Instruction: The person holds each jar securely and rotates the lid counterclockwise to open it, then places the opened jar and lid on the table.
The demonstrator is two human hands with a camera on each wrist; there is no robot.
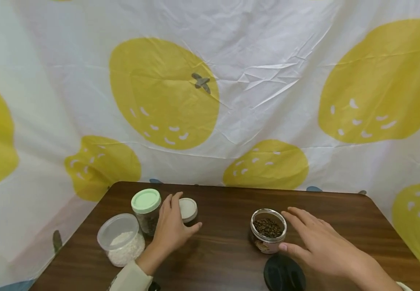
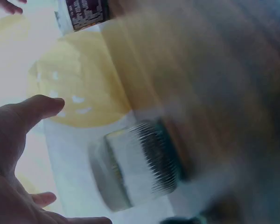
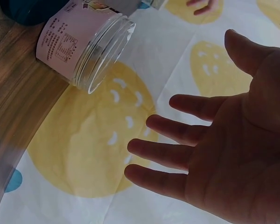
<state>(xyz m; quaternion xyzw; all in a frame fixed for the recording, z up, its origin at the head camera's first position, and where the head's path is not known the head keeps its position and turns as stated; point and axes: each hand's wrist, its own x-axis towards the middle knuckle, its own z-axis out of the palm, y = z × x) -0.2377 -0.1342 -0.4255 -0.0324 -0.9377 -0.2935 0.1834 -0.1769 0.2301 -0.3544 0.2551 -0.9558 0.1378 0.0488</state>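
My left hand hovers with spread fingers beside a small jar with a white lid, partly covering it in the head view. In the left wrist view that lidded jar stands apart from the thumb. On the right, an uncovered jar of coffee beans has a pink label, seen side-on in the right wrist view. My right hand is held beside this jar, fingers extended and nothing in the palm. A black lid lies on the table in front of the coffee jar.
At the table's left stand a green-lidded jar with dark contents and a clear tub of white flakes or grains. The brown wooden table backs onto a hanging cloth printed with yellow fruit.
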